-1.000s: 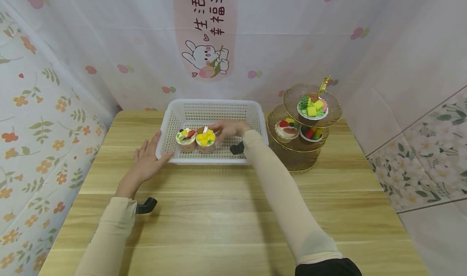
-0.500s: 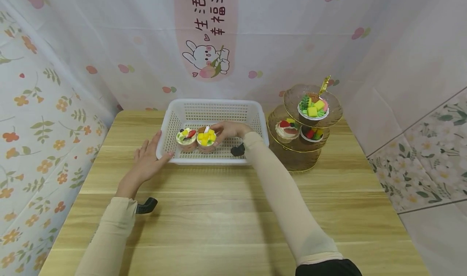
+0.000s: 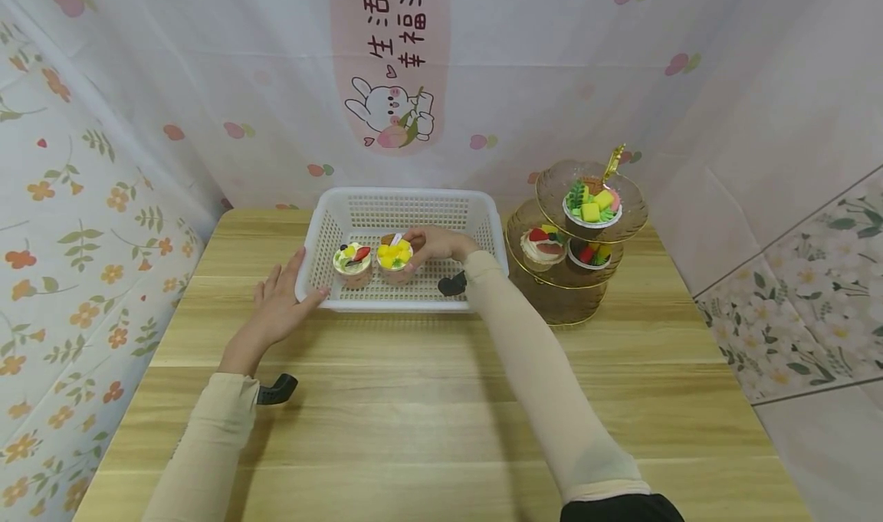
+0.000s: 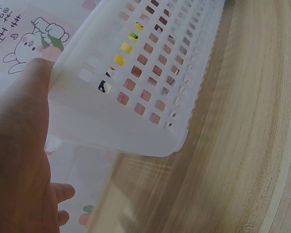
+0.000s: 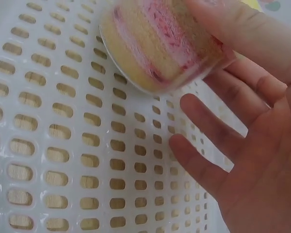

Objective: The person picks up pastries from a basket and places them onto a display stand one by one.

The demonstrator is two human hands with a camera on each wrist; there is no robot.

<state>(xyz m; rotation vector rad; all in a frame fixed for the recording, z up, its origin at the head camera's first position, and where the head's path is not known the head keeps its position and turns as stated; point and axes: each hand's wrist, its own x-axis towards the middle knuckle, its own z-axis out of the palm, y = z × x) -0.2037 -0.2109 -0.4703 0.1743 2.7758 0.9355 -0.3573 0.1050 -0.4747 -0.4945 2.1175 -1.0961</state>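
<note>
Yellow-topped dessert cup [image 3: 394, 263], centre of head frame, inside white basket [image 3: 407, 306], pinched by right hand [image 3: 441, 244] between thumb and fingers. Fruit-topped cup [image 3: 352, 264] stands just left of it in the basket. Left hand [image 3: 281, 301], left of centre, fingers outstretched along basket's end, touching it. Tiered stand [image 3: 569, 306] with dessert cups, right of centre. Wooden worktop [image 3: 386, 415] underneath; printed curtain [image 3: 552, 54] across top.

Beige sleeves [image 3: 538, 369], two, are worn wrist-length; black sleeve [image 3: 624, 508], one, is seen at right; curved black wrist attachments [image 3: 277, 389], two.
</note>
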